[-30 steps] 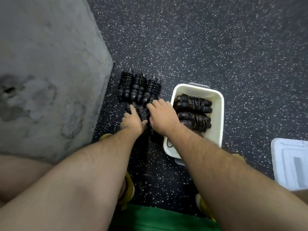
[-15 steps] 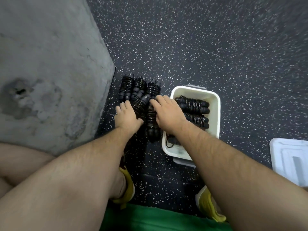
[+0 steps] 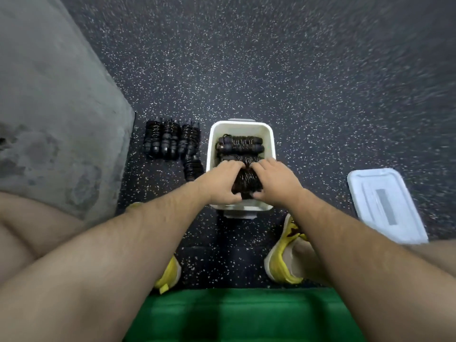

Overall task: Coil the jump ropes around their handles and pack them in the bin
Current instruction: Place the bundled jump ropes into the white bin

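Note:
A white bin (image 3: 212,154) stands on the speckled floor in front of me. Two coiled black jump ropes (image 3: 240,146) lie across its far half. My left hand (image 3: 220,182) and my right hand (image 3: 275,182) both grip a coiled jump rope bundle (image 3: 247,180) over the bin's near half. Three coiled ropes (image 3: 170,140) lie in a row on the floor left of the bin. Another coiled rope (image 3: 193,167) lies just below that row, beside the bin's left wall.
A grey concrete slab (image 3: 54,124) fills the left side. The bin's white lid (image 3: 386,206) lies on the floor at the right. My yellow shoes (image 3: 283,253) stand near the bin, and a green pad (image 3: 234,314) runs along the bottom.
Both hands lifted a coiled rope from the floor left of the bin and carried it right, over the bin's near half. The view shifted, centring the bin.

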`<action>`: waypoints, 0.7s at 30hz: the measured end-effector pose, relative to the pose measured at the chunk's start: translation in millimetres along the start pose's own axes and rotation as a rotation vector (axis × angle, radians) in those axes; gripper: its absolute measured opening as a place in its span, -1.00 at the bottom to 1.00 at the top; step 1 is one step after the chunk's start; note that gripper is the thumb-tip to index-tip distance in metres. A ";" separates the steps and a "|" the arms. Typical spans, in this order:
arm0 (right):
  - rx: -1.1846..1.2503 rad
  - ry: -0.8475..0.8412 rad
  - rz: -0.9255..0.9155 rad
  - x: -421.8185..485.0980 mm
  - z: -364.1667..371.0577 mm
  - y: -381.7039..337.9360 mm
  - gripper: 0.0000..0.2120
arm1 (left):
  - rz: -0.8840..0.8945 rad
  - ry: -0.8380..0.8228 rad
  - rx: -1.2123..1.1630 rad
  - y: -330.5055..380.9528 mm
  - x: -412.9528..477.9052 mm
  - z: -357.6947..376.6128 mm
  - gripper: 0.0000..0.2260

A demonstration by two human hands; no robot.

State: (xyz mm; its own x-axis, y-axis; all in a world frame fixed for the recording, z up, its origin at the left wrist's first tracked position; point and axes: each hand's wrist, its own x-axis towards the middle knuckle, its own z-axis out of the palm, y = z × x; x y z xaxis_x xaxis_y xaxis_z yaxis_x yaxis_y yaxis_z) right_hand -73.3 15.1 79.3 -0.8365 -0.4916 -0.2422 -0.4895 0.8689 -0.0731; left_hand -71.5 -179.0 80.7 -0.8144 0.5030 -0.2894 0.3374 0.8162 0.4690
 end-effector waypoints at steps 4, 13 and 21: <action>-0.016 -0.053 0.049 -12.4 27.4 -0.8 -0.42 | -0.047 -0.108 -0.042 9.5 7.6 26.5 -0.35; 0.114 -0.121 0.060 12.6 39.7 -8.2 -0.48 | -0.109 -0.156 0.038 -14.1 18.1 32.0 -0.43; 0.081 -0.121 0.051 21.5 52.4 -7.1 -0.49 | -0.112 -0.042 0.164 -25.4 23.2 48.8 -0.51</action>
State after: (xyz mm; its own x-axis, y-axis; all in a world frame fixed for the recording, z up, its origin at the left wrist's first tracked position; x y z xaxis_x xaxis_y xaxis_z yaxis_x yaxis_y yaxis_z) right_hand -74.9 1.4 23.9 -0.8217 -0.4403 -0.3618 -0.4214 0.8969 -0.1344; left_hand -76.0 -174.2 21.3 -0.8318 0.4151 -0.3686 0.3207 0.9013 0.2912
